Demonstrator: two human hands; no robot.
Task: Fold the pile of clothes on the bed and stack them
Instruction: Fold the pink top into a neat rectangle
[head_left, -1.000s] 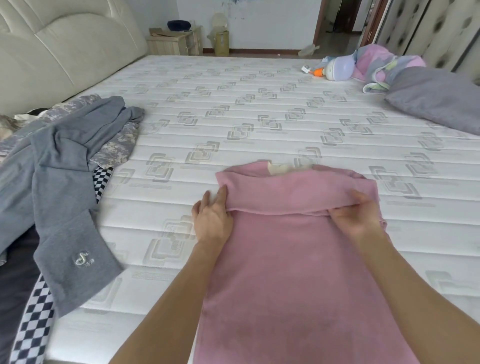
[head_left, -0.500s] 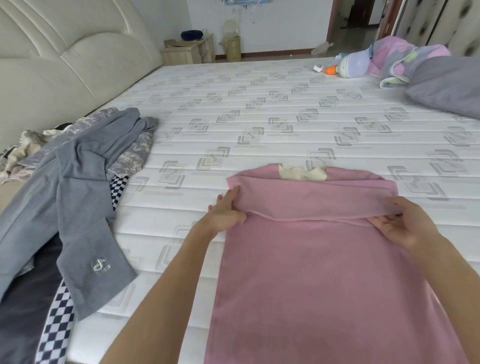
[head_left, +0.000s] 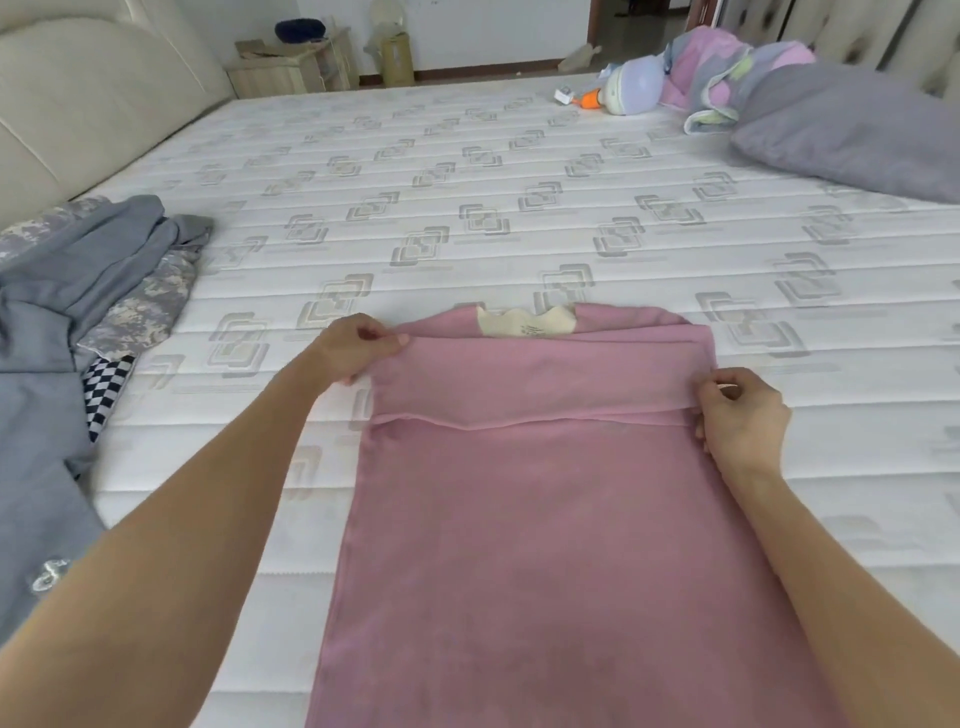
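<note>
A pink garment (head_left: 545, 519) lies flat on the white mattress (head_left: 441, 208) in front of me, running from the near edge to a cream label (head_left: 524, 323) at its far end. Its far end is folded back toward me in a band. My left hand (head_left: 358, 348) pinches the band's left corner. My right hand (head_left: 740, 421) pinches the band's right edge. A pile of clothes (head_left: 78, 312) lies at the left: grey garments on top, a camouflage piece and a black-and-white checked piece under them.
A grey pillow (head_left: 852, 130) and a pink patterned blanket (head_left: 722, 73) lie at the far right, with a round white and orange toy (head_left: 623, 85) beside them. The padded headboard (head_left: 78, 93) runs along the left. A wooden nightstand (head_left: 291, 67) stands beyond the bed.
Both hands have slid apart to the outer corners of the folded band and carried it farther from me. The fold looks wider and flatter, and the view has shifted right.
</note>
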